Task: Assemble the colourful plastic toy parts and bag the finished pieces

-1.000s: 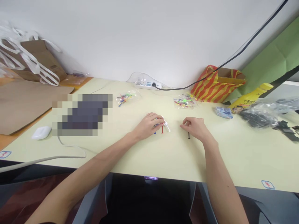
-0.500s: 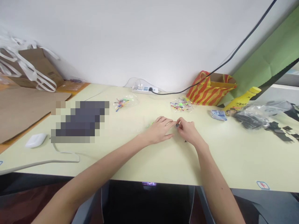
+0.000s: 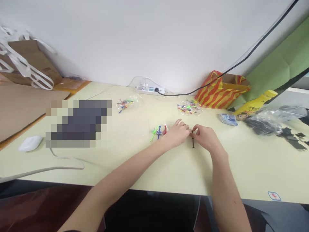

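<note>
Over the middle of the tabletop my right hand [image 3: 204, 138] is closed in a pinch on a small dark piece, its thin stick [image 3: 193, 143] with a flared end pointing down below the fingers. My left hand [image 3: 178, 132] has its fingers bent together, their tips meeting the same dark piece from the left; its thumb is mostly hidden. Left of that wrist lie a green arrow-shaped plastic piece [image 3: 152, 136], a blue one [image 3: 158, 130] and a red one [image 3: 165, 129], the red partly behind the hand.
Two clear bags of colourful pieces, a left bag [image 3: 126, 104] and a right bag [image 3: 188, 107], lie near a power strip [image 3: 150, 89]. A striped bag [image 3: 219, 93], a yellow bottle [image 3: 256, 104] and a blue-white packet [image 3: 228, 119] stand right. A white case [image 3: 30, 143] and cable lie left.
Both hands have moved slightly right. My left fingers, spread before, are now drawn together at the dark piece. More of its stick shows, and the coloured pieces behind my left hand are uncovered.
</note>
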{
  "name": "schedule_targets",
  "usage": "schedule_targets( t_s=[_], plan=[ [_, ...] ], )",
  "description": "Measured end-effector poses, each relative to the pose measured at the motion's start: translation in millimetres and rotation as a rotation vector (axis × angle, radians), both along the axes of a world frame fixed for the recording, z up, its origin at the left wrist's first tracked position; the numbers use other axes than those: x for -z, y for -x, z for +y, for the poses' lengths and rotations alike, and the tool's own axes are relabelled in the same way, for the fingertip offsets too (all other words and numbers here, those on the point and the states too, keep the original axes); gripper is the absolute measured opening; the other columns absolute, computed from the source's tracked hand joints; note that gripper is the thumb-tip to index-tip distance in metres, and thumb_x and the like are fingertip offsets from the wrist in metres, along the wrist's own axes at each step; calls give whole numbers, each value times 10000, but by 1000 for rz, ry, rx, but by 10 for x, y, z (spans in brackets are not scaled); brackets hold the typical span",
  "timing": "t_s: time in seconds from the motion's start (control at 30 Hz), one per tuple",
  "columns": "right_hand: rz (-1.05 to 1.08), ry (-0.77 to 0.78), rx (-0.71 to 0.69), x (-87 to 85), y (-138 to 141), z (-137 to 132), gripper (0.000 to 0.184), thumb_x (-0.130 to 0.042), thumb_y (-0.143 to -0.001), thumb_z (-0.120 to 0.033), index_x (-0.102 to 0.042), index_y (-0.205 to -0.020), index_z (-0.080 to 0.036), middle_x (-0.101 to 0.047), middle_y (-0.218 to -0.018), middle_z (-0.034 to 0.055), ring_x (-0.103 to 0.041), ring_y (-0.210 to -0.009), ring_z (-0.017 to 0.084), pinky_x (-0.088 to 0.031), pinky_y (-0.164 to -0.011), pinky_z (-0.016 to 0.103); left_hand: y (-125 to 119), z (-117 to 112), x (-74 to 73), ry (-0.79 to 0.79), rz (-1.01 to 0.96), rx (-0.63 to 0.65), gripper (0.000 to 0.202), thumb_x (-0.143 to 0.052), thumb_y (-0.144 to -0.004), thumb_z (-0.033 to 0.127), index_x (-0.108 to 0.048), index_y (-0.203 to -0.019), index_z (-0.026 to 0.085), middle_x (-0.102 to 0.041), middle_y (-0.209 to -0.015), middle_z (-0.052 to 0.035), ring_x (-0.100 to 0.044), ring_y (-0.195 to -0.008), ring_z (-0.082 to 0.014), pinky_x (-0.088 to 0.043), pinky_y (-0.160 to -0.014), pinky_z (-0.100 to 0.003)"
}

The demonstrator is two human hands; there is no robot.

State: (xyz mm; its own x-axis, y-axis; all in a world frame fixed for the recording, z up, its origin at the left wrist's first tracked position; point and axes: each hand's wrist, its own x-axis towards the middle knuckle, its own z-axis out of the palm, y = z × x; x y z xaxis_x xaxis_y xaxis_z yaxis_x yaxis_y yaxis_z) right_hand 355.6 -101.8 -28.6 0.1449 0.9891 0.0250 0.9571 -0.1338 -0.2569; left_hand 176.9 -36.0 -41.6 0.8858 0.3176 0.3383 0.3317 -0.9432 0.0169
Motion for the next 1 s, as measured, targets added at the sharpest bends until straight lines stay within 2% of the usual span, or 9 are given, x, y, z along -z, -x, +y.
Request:
schedule_targets(
  t_s=[0.1, 0.2, 0.3, 0.37, 0.43, 0.5, 0.63, 0.8, 1.0],
  plan=[
    [-22, 39, -50, 24, 4, 13, 82, -635, -859, -303, -658, -890, -231, -744, -747, 35, -695, -752, 253, -404, -721, 329, -1, -17, 33, -8, 18, 10, 205, -531, -906, 51, -694, -985, 148, -691, -990, -106, -613, -1047, -241, -398, -1068, -434],
    [-43, 44, -76, 36, 40, 33, 76, -608, -871, -273, -655, -837, -224, -761, -804, 57, -703, -782, 264, -404, -735, 337, 20, -53, 25, -26, 15, 6, 228, -516, -910, 41, -688, -1010, 151, -680, -982, -100, -612, -1050, -239, -384, -1094, -434],
    [-49, 21, -87, 36, 71, 43, 59, -589, -854, -204, -638, -824, -218, -766, -830, 62, -706, -807, 260, -403, -749, 333, 46, -93, 1, -49, -49, -46, 261, -518, -926, 72, -671, -1110, 177, -650, -1145, -114, -580, -1128, -256, -412, -1058, -433],
    [-27, 15, -80, 31, 82, 44, 64, -599, -835, -173, -635, -863, -218, -769, -835, 50, -703, -814, 253, -407, -753, 324, 60, -109, -1, -82, -100, -125, 250, -522, -945, 118, -662, -1141, 184, -595, -1283, -135, -538, -1205, -285, -414, -1052, -450],
    [16, 23, -70, 24, 91, 42, 111, -605, -828, -153, -639, -909, -221, -769, -832, 34, -700, -816, 240, -410, -743, 310, 71, -113, 14, -114, -110, -208, 235, -523, -957, 149, -662, -1144, 177, -572, -1319, -149, -518, -1232, -305, -393, -1079, -481],
    [55, 29, -57, 16, 105, 41, 149, -598, -828, -133, -646, -935, -226, -765, -812, 22, -697, -814, 226, -411, -727, 296, 77, -105, 39, -130, -78, -256, 220, -528, -953, 139, -669, -1120, 167, -602, -1253, -146, -538, -1195, -297, -385, -1088, -485],
    [105, -32, 23, 3, 159, 44, 135, -610, -818, -130, -654, -904, -224, -755, -787, 19, -691, -764, 205, -419, -697, 287, 88, -80, 60, -93, 8, -253, 211, -532, -929, 78, -685, -1056, 151, -650, -1085, -109, -579, -1077, -260, -430, -1030, -421],
    [364, -174, 145, -12, 233, 40, 154, -619, -814, -179, -653, -958, -225, -753, -842, 9, -696, -654, 164, -468, -653, 273, 105, -89, 40, -25, 20, -206, 258, -533, -910, 40, -676, -1086, 163, -659, -1049, -93, -580, -1025, -234, -462, -971, -374],
    [583, -230, 146, 15, 236, 74, 188, -586, -780, -166, -655, -953, -194, -743, -890, 37, -729, -649, 172, -489, -582, 257, 134, -101, 87, 8, -39, -140, 227, -542, -894, 18, -672, -1020, 155, -670, -1019, -98, -593, -1010, -236, -478, -954, -374]
  ],
)
